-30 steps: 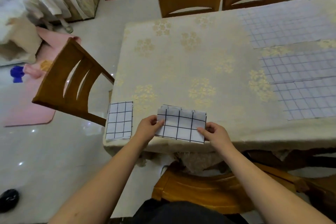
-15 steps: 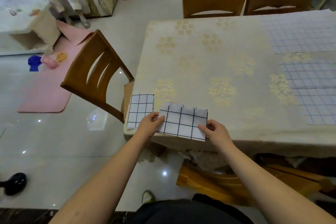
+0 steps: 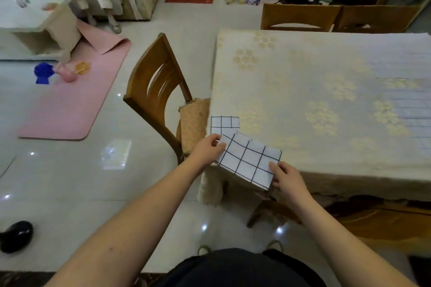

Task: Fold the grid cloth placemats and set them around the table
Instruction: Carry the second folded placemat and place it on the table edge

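Placemat [image 3: 248,162] folded small hangs over the table [image 3: 326,91] corner, my left hand [image 3: 207,150] and right hand [image 3: 288,176] pinching its ends. Another folded mat [image 3: 224,122] lies just behind. Sloppy lowering could overlap them or slide mine off.

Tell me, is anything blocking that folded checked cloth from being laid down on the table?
Nothing visible does. Both hands, left hand and right hand, pinch the folded placemat over the table's near corner. Another folded placemat lies just beyond; the tablecloth beside it is bare.
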`<state>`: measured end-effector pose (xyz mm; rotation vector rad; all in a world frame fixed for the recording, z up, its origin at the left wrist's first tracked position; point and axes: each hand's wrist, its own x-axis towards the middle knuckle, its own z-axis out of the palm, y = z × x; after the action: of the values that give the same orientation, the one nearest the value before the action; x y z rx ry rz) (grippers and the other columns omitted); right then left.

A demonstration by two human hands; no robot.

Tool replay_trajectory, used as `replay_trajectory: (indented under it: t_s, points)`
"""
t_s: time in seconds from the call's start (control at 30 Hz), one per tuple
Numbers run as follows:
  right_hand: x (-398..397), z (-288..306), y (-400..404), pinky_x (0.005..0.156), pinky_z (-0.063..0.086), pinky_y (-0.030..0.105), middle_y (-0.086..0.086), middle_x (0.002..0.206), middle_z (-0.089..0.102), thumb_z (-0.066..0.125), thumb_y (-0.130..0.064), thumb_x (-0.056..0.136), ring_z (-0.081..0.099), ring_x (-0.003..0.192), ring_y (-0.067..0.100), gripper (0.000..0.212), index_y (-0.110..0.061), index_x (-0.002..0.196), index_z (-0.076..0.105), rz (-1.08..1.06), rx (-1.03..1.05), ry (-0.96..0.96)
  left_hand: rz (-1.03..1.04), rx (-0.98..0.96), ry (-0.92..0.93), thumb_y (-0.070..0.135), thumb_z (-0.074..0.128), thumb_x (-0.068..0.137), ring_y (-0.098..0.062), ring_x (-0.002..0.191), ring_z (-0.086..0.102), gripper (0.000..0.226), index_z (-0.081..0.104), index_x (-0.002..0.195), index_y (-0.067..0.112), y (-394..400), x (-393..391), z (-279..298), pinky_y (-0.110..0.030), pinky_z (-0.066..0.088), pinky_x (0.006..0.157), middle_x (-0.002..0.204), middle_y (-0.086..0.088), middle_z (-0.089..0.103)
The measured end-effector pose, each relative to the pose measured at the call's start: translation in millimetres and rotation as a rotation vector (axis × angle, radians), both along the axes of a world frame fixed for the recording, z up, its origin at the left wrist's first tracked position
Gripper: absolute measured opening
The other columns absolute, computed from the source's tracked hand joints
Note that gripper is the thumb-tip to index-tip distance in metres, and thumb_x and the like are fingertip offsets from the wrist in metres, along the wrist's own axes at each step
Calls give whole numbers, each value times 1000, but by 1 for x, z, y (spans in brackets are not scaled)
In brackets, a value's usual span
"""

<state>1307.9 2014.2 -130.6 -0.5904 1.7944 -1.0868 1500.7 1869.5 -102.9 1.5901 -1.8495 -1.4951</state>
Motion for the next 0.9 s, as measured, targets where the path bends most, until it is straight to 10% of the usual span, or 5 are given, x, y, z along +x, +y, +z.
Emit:
replay_trajectory:
  t_s: [0.37,0.57,0.9]
  points:
    - [40,1,-30,44,40,12,-6,59,53,55,-16,97,52,42,-3,25,-14,73,55,-75,18,-76,-53,-69,-97,35,47,99,-9,80,54,20,60,105,21,-38,22,-5,-19,42,66,92,2,63]
    - [41,-22,-51,77,55,40,-8,59,60,62,-21,94,62,66,16,23,-15,72,59,-105,104,-108,-148,-53,-181,37,47,99,-6,74,53,23,60,110,22,-84,2,-17,-19,39,55,86,8,59]
    - [42,-35,-95,73,60,39,12,79,73,68,-20,89,72,73,25,21,1,92,67,-97,209,-192,-417,-59,-294,34,55,95,-12,73,53,16,64,95,20,-169,-37,-35,-25,43,65,85,1,63]
